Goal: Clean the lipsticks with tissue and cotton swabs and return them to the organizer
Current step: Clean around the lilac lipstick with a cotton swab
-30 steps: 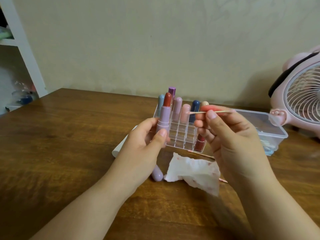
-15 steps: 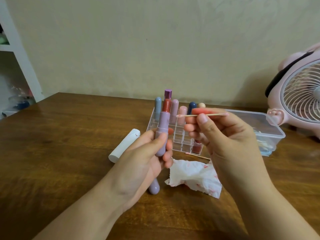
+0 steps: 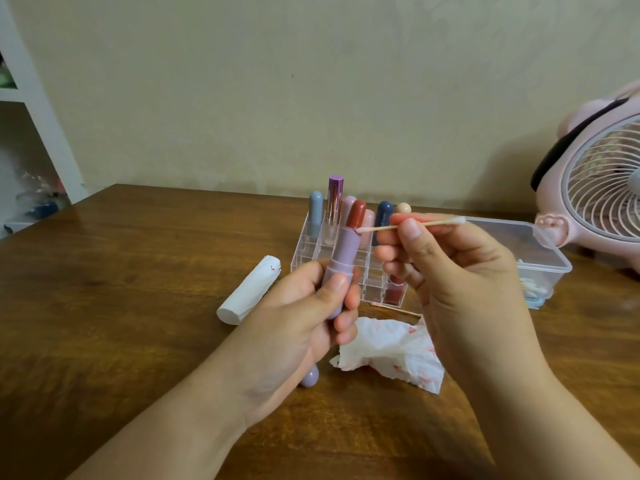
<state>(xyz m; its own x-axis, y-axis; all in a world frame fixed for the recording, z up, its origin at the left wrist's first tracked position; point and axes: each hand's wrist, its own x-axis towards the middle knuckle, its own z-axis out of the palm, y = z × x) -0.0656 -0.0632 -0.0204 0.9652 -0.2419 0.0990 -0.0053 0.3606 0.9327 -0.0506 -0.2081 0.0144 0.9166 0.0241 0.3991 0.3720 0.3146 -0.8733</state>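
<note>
Brown wooden table (image 3: 104, 306), beige wall behind; we log: left hand (image 3: 298, 327) gripping upright lilac lipstick (image 3: 343, 251), near centre; right hand (image 3: 460, 271) pinching cotton swab (image 3: 412, 226), tip touching the lipstick's rim; clear organizer (image 3: 304, 251) just behind; stained tissue (image 3: 391, 351) near

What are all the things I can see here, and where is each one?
Open lipstick: one, lilac tube, red stick, in the left hand's grip.
Cotton swab: one, white tips, pinched by the right hand, tip at the lipstick's rim.
Organizer: one, clear, table middle.
Capped lipsticks: several, mixed colours, standing in the organizer.
Tissue: one, white with red stains, crumpled before the organizer.
White roll: one, lying left of the organizer.
Lilac cap: one, under the left hand.
Used swab: one, beside the organizer.
Clear box: one, right.
Fan: one, pink, far right.
Table: one, brown wood.
Left hand: one.
Right hand: one.
</note>
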